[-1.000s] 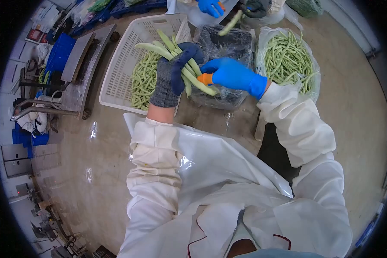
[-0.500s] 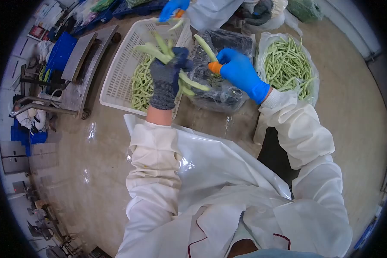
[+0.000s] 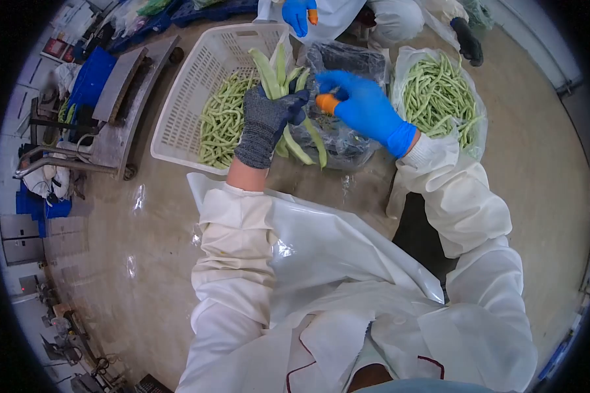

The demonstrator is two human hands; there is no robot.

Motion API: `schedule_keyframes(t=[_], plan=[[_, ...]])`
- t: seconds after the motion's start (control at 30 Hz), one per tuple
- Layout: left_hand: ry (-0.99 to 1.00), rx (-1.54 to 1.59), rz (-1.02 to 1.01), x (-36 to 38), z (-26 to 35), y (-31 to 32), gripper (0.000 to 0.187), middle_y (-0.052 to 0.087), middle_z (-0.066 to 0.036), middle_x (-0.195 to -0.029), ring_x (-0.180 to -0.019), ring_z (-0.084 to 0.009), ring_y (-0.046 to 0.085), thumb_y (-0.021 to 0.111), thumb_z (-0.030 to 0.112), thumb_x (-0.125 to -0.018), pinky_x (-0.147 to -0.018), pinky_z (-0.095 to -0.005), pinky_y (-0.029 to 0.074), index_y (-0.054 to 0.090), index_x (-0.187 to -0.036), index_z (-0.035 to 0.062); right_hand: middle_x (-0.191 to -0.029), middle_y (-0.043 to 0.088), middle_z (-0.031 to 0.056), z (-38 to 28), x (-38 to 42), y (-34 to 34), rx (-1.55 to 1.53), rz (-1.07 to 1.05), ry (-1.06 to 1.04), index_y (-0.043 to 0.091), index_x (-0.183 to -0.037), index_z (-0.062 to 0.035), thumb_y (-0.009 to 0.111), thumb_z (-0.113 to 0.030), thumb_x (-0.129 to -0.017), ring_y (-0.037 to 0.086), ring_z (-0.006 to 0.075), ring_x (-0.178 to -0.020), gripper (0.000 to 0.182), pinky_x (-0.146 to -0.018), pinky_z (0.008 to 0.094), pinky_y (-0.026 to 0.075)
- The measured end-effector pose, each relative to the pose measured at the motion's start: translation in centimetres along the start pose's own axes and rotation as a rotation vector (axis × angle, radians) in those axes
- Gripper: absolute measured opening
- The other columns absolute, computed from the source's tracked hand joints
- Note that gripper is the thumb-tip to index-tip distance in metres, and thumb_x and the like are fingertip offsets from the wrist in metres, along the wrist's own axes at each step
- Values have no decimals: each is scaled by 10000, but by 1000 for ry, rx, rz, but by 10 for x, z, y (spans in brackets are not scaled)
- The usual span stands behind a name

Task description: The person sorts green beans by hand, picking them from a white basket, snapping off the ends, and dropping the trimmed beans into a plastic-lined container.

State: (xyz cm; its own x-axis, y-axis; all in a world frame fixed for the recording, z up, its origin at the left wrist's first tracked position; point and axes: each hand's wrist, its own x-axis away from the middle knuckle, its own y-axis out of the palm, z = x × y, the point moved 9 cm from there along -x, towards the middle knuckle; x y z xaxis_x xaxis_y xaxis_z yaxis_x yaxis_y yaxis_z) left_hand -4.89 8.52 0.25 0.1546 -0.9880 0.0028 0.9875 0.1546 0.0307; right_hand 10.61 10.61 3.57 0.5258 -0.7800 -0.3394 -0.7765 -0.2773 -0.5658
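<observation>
My left hand (image 3: pixel 269 124), in a grey knitted glove, is closed round a bunch of flat green beans (image 3: pixel 267 73) that stick out above and below it. It is over the right edge of a white perforated crate (image 3: pixel 177 124), which holds a heap of green beans (image 3: pixel 226 124). My right hand (image 3: pixel 360 108), in a blue glove with an orange cover on one finger, is just right of the bunch. Its fingers are apart and no bean shows in them. Beneath it lies a dark tray wrapped in clear plastic (image 3: pixel 347 147).
A clear bag (image 3: pixel 482 131) full of green beans (image 3: pixel 439 98) stands at the right. Across from me is a co-worker's blue-gloved hand (image 3: pixel 299 14). A metal cart (image 3: pixel 121 124) stands at the left, near a blue bin (image 3: pixel 93 82).
The bean in my right hand is no longer there, and its fingers have spread. My left hand has turned and shifted slightly right with the bunch. The co-worker's hand has moved right.
</observation>
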Motion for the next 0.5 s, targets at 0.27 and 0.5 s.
schedule_keyframes(t=[0.27, 0.5], plan=[[-70, -231, -47, 7, -2, 10, 215, 632, -77, -671, -504, -128, 580, 752, 26, -691, -468, -251, 469, 641, -865, -34, -943, 615, 140, -11, -6, -5, 405, -63, -344, 621, -1101, -85, 591, -132, -826, 605, 345, -819, 280, -709, 402, 501], [-4, -141, -120, 9, 0, 18, 178, 645, -88, -692, -537, -135, 595, 720, -9, -689, -494, -250, 483, 645, -846, -48, -893, 645, 161, 2, -9, -14, 87, 19, -120, 649, -1007, -70, 581, -111, -795, 622, 345, -777, 226, -690, 382, 506]])
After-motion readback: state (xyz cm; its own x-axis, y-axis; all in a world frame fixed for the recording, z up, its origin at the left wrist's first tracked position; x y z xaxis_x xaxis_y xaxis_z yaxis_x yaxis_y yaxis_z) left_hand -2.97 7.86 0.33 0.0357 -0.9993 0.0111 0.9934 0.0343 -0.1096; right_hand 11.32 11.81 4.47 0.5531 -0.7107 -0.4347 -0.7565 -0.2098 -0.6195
